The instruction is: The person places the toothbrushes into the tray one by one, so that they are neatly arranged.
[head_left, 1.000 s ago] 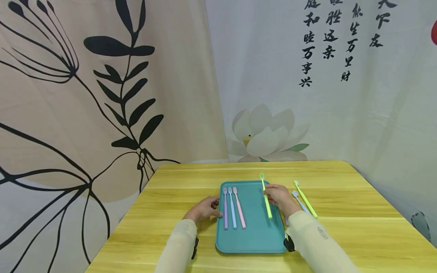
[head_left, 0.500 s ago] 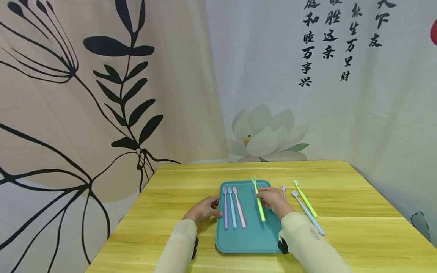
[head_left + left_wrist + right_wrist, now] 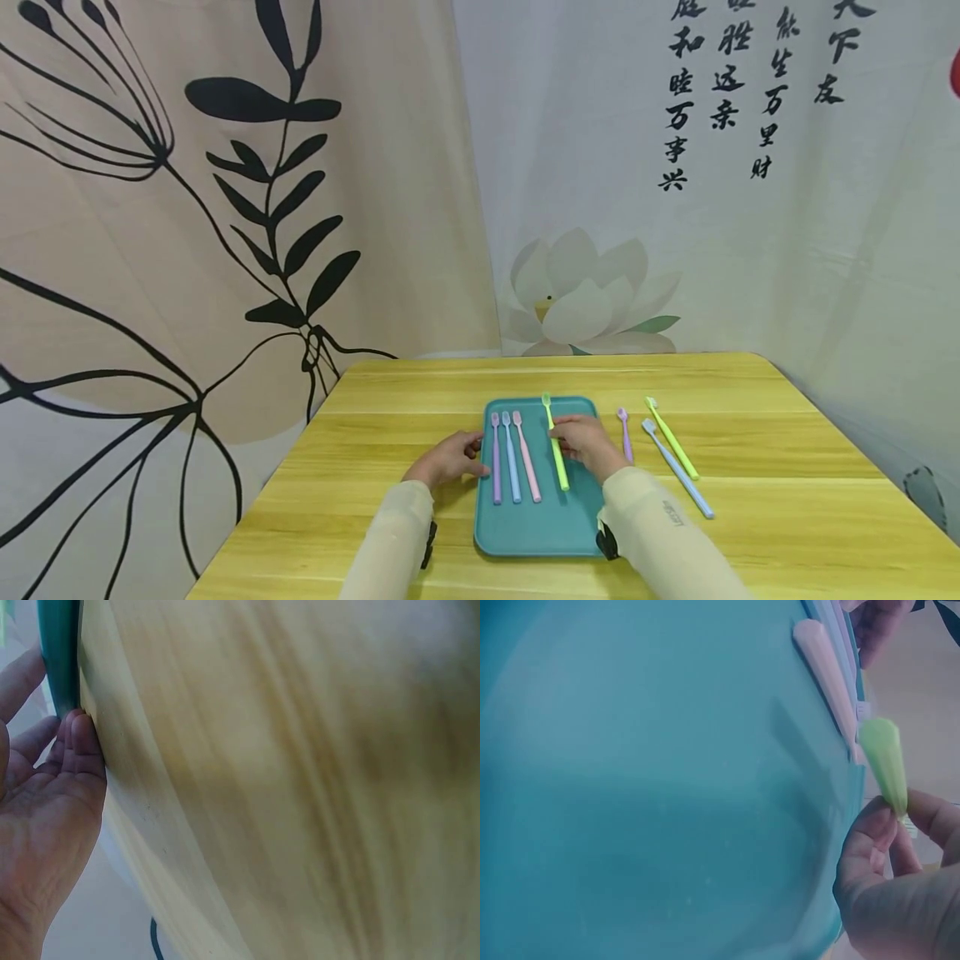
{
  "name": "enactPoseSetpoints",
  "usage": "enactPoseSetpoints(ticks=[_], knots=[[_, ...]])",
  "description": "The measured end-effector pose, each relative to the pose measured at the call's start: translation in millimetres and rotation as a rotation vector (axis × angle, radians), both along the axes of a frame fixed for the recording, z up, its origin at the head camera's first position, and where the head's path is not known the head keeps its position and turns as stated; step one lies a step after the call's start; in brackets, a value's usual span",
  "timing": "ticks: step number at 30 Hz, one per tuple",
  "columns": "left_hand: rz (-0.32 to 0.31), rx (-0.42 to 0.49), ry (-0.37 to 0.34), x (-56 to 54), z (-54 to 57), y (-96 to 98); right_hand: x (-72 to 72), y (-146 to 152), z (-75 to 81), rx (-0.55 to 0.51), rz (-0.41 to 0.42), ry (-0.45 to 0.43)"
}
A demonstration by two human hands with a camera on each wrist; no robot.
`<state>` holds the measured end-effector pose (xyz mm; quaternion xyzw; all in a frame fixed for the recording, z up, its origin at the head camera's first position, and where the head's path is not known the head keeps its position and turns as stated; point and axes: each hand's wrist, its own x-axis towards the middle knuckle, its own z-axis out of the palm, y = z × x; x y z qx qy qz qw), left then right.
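Note:
My right hand [image 3: 588, 446] pinches a green toothbrush [image 3: 557, 450] between thumb and fingers, above the teal tray [image 3: 540, 533]. Its head points to the far side; in the right wrist view the handle end [image 3: 883, 754] hangs over the tray, with a shadow below it. Three toothbrushes lie side by side on the left half of the tray: purple [image 3: 496, 462], blue [image 3: 512, 462] and pink [image 3: 528, 462]. My left hand [image 3: 447, 458] holds the tray's left rim; the left wrist view has its fingertips against the tray's wall [image 3: 60, 660].
Right of the tray, on the wooden table [image 3: 375, 433], lie a purple toothbrush [image 3: 625, 433], partly hidden by the right arm, a blue toothbrush [image 3: 678, 471] and a green toothbrush [image 3: 672, 442]. A printed curtain [image 3: 405, 208] hangs behind the table.
My right hand has moved left over the tray with the green toothbrush, from near the right rim toward the pink one. The left hand has stayed at the tray's rim.

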<state>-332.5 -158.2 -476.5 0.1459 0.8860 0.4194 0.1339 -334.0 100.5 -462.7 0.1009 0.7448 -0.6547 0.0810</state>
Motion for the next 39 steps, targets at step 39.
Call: enactPoseSetpoints(ticks=[39], knots=[[-0.054, -0.030, 0.026, -0.6, 1.9, -1.5, -1.7, -28, -21.4, 0.310, 0.008, 0.092]])
